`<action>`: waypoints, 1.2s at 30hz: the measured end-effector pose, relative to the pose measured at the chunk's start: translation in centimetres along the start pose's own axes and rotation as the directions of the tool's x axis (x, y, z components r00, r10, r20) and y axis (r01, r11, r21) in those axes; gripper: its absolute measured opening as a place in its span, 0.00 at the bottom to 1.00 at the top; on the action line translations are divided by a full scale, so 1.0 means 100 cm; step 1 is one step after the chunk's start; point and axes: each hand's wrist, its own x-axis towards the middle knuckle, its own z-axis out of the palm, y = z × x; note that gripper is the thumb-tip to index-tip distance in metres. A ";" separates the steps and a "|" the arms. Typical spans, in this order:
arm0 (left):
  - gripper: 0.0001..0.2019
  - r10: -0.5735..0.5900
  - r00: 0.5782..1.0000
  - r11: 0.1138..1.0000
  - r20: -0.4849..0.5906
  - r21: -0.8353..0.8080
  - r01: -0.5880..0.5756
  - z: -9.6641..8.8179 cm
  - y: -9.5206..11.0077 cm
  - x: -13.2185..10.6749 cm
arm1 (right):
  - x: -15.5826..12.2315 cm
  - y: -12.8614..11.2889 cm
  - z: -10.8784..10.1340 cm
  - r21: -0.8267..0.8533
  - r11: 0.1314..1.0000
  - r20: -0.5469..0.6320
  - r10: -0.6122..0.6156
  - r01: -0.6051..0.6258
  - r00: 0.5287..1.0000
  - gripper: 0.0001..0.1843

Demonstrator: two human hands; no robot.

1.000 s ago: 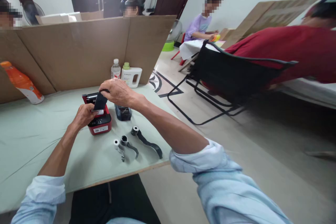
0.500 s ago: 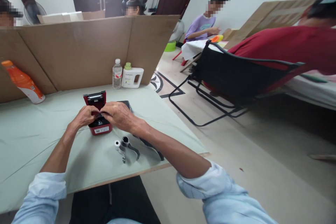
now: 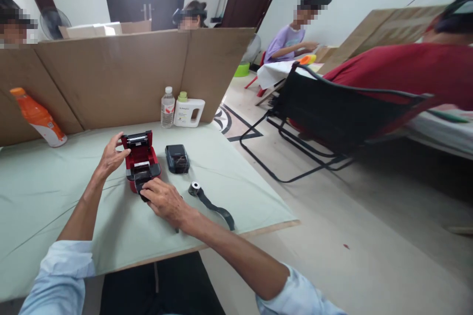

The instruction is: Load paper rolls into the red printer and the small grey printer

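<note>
A small red-and-black printer (image 3: 133, 184) stands on the table with its lid (image 3: 148, 139) raised. At the lid's left edge is my left hand (image 3: 111, 157), its thumb and fingers closed on that side. My right hand (image 3: 164, 199) pinches a dark, shiny strip (image 3: 142, 177) that runs over the printer's front edge. Some of the strip is covered by my fingers. To the right of the printer sits a black box-shaped device (image 3: 177, 159). Near my right wrist lies a roll of black strip (image 3: 194, 188) with a white core, its tail unwound toward the table's edge.
A cardboard screen (image 3: 125, 78) closes off the table's back. Against it stand an orange bottle (image 3: 39, 118), a clear water bottle (image 3: 167, 108) and a white jug (image 3: 189, 112). A black folding chair (image 3: 332, 108) is on the right, with a person in red beside it.
My hands were together over the printer; now they are apart. The left went up to the lid, the right came down and forward with the strip. My right hand now covers the small rolls.
</note>
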 end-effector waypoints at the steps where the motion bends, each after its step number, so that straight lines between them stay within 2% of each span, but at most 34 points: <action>1: 0.37 -0.013 1.000 0.999 0.013 -0.029 0.013 0.002 -0.002 0.004 | 0.001 0.002 0.001 0.000 1.000 -0.018 0.024 -0.024 1.000 0.09; 4: 0.39 -0.015 1.000 0.997 0.012 -0.076 0.016 0.005 -0.007 0.004 | 0.003 0.006 0.000 0.005 0.997 -0.079 0.072 -0.071 0.994 0.12; 7: 0.38 0.023 1.000 0.997 0.020 -0.076 -0.021 0.001 -0.006 -0.006 | 0.001 0.001 0.002 0.006 0.999 -0.068 0.033 -0.033 0.997 0.10; 14: 0.31 0.126 0.980 0.987 0.154 0.076 -0.139 -0.018 0.018 -0.036 | -0.006 -0.011 0.004 -0.015 1.000 -0.047 0.022 -0.023 0.999 0.10; 18: 0.29 0.160 0.953 0.972 0.259 0.125 -0.197 -0.029 0.027 -0.053 | -0.005 -0.011 0.002 -0.004 1.000 -0.046 0.027 -0.027 0.999 0.10; 23: 0.34 0.239 0.901 0.923 0.363 0.202 -0.327 -0.031 0.020 -0.074 | -0.003 -0.014 0.002 -0.006 1.000 -0.053 -0.004 0.003 0.999 0.07; 27: 0.33 0.280 0.910 0.864 0.307 0.333 -0.378 -0.020 0.013 -0.088 | -0.001 -0.016 0.005 -0.047 0.999 -0.078 -0.024 0.021 0.997 0.06; 31: 0.30 0.253 0.946 0.854 0.202 0.412 -0.317 -0.005 0.011 -0.100 | 0.000 -0.016 0.007 -0.065 0.997 -0.093 -0.049 0.043 0.994 0.05; 36: 0.29 0.244 0.955 0.849 0.166 0.439 -0.293 0.003 0.011 -0.106 | 0.000 -0.015 0.007 -0.062 0.997 -0.063 -0.047 0.043 0.997 0.05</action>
